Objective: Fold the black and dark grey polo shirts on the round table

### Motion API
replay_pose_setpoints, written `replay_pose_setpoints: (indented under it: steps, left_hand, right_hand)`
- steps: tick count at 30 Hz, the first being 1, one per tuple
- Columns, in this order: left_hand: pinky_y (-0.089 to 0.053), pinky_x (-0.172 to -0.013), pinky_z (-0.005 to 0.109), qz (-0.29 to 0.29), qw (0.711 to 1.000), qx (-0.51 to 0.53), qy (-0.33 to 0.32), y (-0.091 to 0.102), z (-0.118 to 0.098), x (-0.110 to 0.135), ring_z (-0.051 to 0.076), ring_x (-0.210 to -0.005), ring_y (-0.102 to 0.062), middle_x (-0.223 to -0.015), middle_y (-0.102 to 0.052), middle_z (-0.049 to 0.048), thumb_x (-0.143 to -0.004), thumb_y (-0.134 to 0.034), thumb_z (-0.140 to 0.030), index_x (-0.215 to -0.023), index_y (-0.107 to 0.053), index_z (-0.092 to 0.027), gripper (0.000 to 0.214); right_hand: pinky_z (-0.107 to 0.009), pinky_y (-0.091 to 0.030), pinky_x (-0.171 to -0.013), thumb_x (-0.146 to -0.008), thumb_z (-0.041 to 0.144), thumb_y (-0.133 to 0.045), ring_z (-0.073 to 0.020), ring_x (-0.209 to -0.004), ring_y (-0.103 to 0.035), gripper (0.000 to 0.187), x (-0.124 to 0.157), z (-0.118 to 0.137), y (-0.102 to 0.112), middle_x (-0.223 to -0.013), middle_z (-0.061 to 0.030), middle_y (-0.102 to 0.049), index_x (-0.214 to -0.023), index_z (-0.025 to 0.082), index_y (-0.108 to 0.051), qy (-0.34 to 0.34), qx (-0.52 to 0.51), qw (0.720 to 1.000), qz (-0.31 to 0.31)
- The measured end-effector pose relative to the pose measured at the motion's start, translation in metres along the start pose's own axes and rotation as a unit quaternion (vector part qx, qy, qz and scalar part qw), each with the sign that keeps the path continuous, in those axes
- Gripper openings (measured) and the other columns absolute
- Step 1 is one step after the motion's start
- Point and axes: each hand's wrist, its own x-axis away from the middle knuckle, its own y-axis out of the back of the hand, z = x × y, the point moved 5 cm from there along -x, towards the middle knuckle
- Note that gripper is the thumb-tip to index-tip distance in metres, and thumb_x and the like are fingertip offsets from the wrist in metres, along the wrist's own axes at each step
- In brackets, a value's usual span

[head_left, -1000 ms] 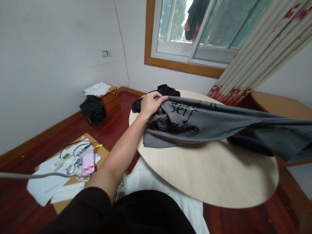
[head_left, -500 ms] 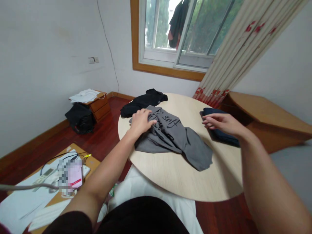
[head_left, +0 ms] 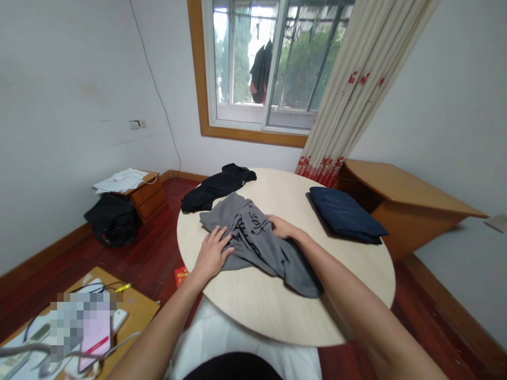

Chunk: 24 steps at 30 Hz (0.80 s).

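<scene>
A crumpled grey T-shirt (head_left: 257,245) with black lettering lies on the round light-wood table (head_left: 301,311). My left hand (head_left: 212,252) rests flat on the shirt's near left edge, fingers spread. My right hand (head_left: 282,228) lies on the middle of the shirt, its fingers curled onto the cloth near the lettering. A black garment (head_left: 217,186) is heaped at the table's far left edge. A folded dark blue garment (head_left: 344,214) sits at the table's right side.
Left of the table, a low wooden drawer unit (head_left: 148,192) holds white cloth, with a black bag (head_left: 113,224) beside it. A board with papers, cables and a remote (head_left: 79,327) lies on the red wood floor. A wooden bed frame (head_left: 400,192) stands right, under the curtain.
The grey shirt, held stretched in the air a second ago, now lies on the table. My right hand came from the blue garment onto the shirt; my left hand slid to its near edge.
</scene>
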Motion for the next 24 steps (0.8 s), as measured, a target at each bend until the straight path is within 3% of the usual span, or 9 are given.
replay_pose_setpoints:
  steps: [6,10,13,18,21,24]
  left_hand:
    - [-0.034,-0.115,0.048,-0.008,1.000,0.016,-0.010,-0.002,0.000,0.000,0.026,-0.145,-0.033,-0.147,-0.051,0.0045,-0.097,-0.046,-0.031,-0.122,-0.067,-0.023,0.034]
    - [-0.039,-0.114,0.043,-0.046,0.997,0.053,-0.023,-0.003,0.004,-0.001,0.026,-0.141,-0.040,-0.136,-0.061,0.0072,-0.096,-0.044,-0.026,-0.113,-0.071,-0.021,0.033]
    - [-0.044,-0.110,0.046,-0.091,0.989,0.104,-0.044,-0.003,0.007,-0.001,0.026,-0.132,-0.049,-0.126,-0.066,0.0074,-0.094,-0.046,-0.022,-0.104,-0.073,-0.022,0.029]
    - [-0.049,-0.097,0.044,-0.144,0.971,0.181,-0.065,0.005,0.006,0.003,0.024,-0.107,-0.060,-0.105,-0.070,0.0083,-0.093,-0.048,-0.023,-0.087,-0.067,-0.021,0.020]
    - [-0.050,-0.087,0.036,-0.186,0.961,0.206,-0.011,0.020,0.013,0.007,0.022,-0.092,-0.062,-0.092,-0.068,0.0071,-0.094,-0.045,-0.027,-0.086,-0.064,-0.021,0.022]
    - [-0.049,-0.082,0.032,-0.276,0.927,0.247,0.061,0.048,0.030,0.013,0.021,-0.086,-0.063,-0.088,-0.068,0.0060,-0.093,-0.045,-0.034,-0.087,-0.064,-0.019,0.025]
  right_hand:
    - [-0.042,-0.047,-0.098,-0.064,0.023,-0.064,-0.0271,-0.103,-0.062,0.043,0.006,0.045,-0.033,-0.098,-0.0028,-0.073,-0.106,0.017,-0.069,0.011,-0.150,0.989,0.008]
    - [-0.040,-0.049,-0.093,-0.063,0.021,-0.064,-0.0255,-0.098,-0.062,0.041,0.009,0.061,-0.024,-0.091,-0.0033,-0.072,-0.103,0.016,-0.068,-0.011,-0.202,0.979,-0.035]
    - [-0.036,-0.052,-0.084,-0.059,0.020,-0.064,-0.0233,-0.088,-0.063,0.035,0.009,0.058,0.009,-0.081,-0.0013,-0.070,-0.093,0.016,-0.068,-0.068,-0.210,0.973,-0.071]
    - [-0.026,-0.047,-0.062,-0.047,0.019,-0.064,-0.0152,-0.062,-0.055,0.025,0.018,0.038,0.100,-0.060,0.0053,-0.057,-0.071,0.018,-0.059,-0.180,-0.181,0.945,-0.205]
    - [-0.025,-0.045,-0.060,-0.044,0.018,-0.064,-0.0134,-0.059,-0.054,0.032,0.031,0.032,0.145,-0.062,0.0051,-0.059,-0.075,0.019,-0.058,-0.187,-0.211,0.916,-0.286]
    - [-0.028,-0.047,-0.064,-0.046,0.022,-0.067,-0.0154,-0.063,-0.057,0.036,0.047,0.025,0.167,-0.068,0.0013,-0.064,-0.082,0.018,-0.064,-0.203,-0.232,0.896,-0.319]
